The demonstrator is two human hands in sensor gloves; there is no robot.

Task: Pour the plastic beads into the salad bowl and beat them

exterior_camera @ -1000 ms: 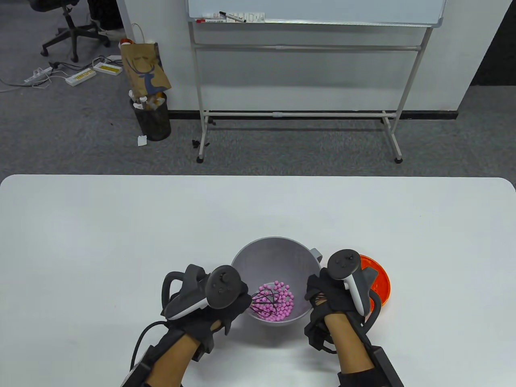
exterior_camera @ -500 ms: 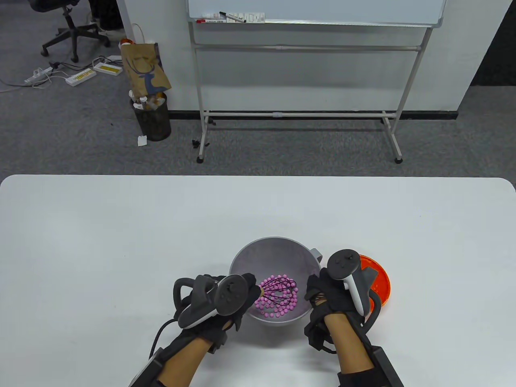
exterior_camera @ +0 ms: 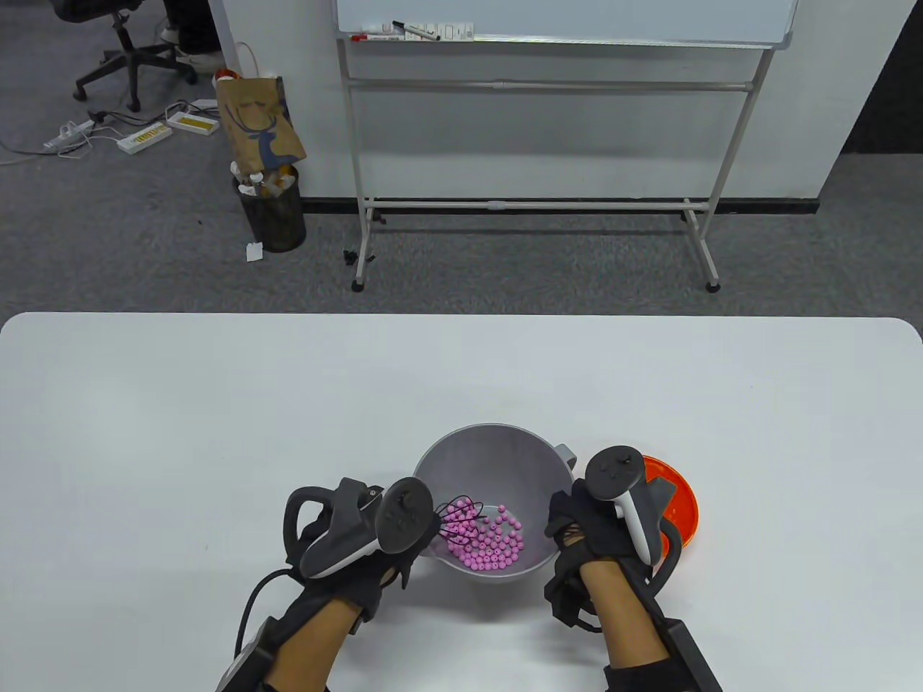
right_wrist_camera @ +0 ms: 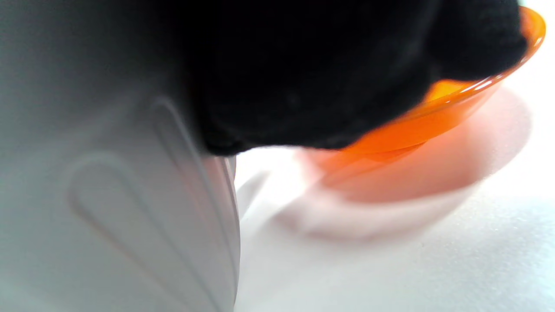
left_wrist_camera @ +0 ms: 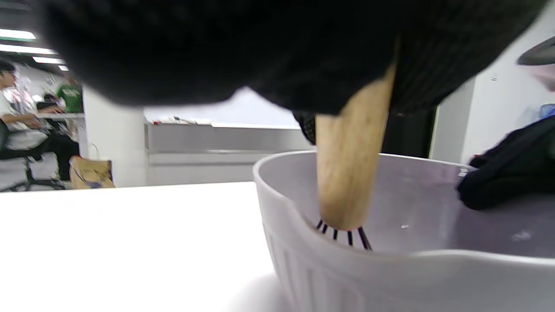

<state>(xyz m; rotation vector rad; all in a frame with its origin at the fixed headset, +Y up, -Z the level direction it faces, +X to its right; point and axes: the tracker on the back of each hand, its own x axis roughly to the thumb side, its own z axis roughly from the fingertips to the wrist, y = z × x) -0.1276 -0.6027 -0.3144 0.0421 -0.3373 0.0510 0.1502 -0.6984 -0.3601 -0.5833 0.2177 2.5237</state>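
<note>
A grey salad bowl (exterior_camera: 497, 447) stands near the table's front edge, with several pink plastic beads (exterior_camera: 487, 542) in its bottom. My left hand (exterior_camera: 382, 548) grips the wooden handle (left_wrist_camera: 347, 173) of a whisk, whose black wires (exterior_camera: 456, 517) dip into the beads at the bowl's left side. In the left wrist view the wires (left_wrist_camera: 342, 236) show just below the handle, behind the bowl's rim (left_wrist_camera: 277, 190). My right hand (exterior_camera: 577, 522) holds the bowl's right rim. In the right wrist view its gloved fingers (right_wrist_camera: 303, 78) lie against the bowl's wall (right_wrist_camera: 108, 195).
An orange dish (exterior_camera: 681, 504) sits on the table right behind my right hand and appears in the right wrist view as the dish (right_wrist_camera: 442, 117). Beyond the table's far edge are a whiteboard stand (exterior_camera: 533, 202), a bin (exterior_camera: 272, 209) and an office chair (exterior_camera: 130, 50).
My left hand has swung the whisk from the bowl's middle back to its left side, shifting the beads. The right hand and the bowl have stayed put.
</note>
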